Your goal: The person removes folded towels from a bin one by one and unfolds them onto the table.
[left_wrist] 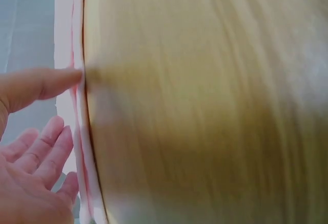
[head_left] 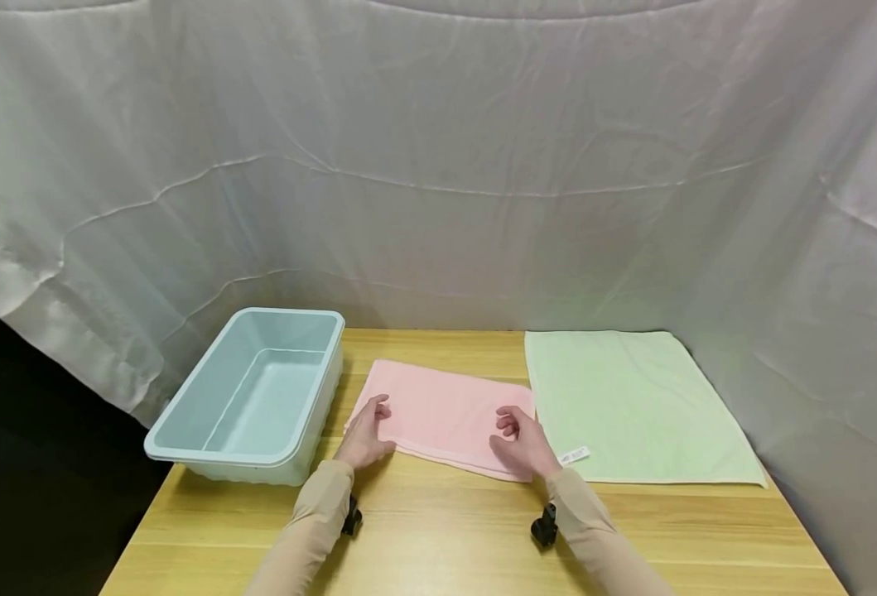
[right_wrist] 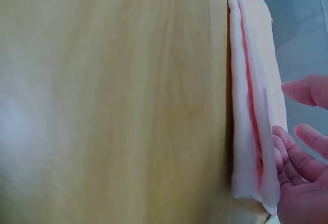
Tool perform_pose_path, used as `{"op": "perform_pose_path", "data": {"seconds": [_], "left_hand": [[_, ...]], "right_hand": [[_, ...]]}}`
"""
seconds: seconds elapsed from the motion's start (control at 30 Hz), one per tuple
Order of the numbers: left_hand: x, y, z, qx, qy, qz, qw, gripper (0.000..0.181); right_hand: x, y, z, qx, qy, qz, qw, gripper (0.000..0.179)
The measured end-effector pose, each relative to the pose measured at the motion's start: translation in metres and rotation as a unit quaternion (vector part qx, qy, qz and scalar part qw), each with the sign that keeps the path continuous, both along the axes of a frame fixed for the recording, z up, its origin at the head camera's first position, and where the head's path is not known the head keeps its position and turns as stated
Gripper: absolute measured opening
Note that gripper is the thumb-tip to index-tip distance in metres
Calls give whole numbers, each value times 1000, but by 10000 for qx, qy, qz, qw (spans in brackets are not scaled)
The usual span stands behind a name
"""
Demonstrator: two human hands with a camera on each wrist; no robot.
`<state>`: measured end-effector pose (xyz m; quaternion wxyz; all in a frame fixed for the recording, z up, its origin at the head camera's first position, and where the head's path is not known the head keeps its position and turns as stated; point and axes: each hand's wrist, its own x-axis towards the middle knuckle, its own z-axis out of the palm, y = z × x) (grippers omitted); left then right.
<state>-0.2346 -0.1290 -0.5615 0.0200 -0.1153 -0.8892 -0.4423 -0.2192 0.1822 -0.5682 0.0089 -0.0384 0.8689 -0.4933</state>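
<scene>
Pink towel [head_left: 445, 414], 1 folded: left hand [head_left: 364, 434] & right hand [head_left: 523, 445] rest on it, fingers loose; 1 green towel [head_left: 632, 406], 1 bin [head_left: 259, 397].

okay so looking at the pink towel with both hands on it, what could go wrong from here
1. The pink towel is folded in layers, plain at its near edge in the right wrist view. The left hand and right hand rest loosely on it, so the layers may slip out of line.
2. Its right end touches or overlaps the green towel; dragging could rumple that one.
3. The blue tub overhangs the table edge; a nudge might tip it.
</scene>
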Motion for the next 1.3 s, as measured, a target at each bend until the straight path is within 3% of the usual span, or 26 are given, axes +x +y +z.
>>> {"op": "perform_pose_path", "data": {"seconds": [0.33, 0.6, 0.77, 0.87, 0.97, 1.13, 1.3], "left_hand": [[-4, 4, -7, -283, 504, 334, 9978, 60], [-9, 9, -9, -850, 891, 836, 9889, 44], [-7, 16, -6, -959, 814, 885, 9881, 42], [-2, 21, -5, -876, 860, 887, 9885, 41], [4, 26, -3, -882, 899, 866, 9882, 40], [14, 33, -1, -921, 579, 724, 9914, 43], [15, 32, -2, -945, 445, 660, 9923, 47]], "right_hand": [[17, -8, 2, -53, -171, -110, 9998, 47], [30, -18, 6, -172, -226, 131, 9995, 49], [26, -19, 5, -101, 406, 110, 9991, 41], [18, -17, 5, 122, 984, 34, 9951, 39], [8, -15, 6, 467, 1288, 21, 9906, 42], [-2, -13, 3, 1049, 826, 170, 9909, 50], [1, -18, 1, 1415, 526, 257, 9882, 53]]}}
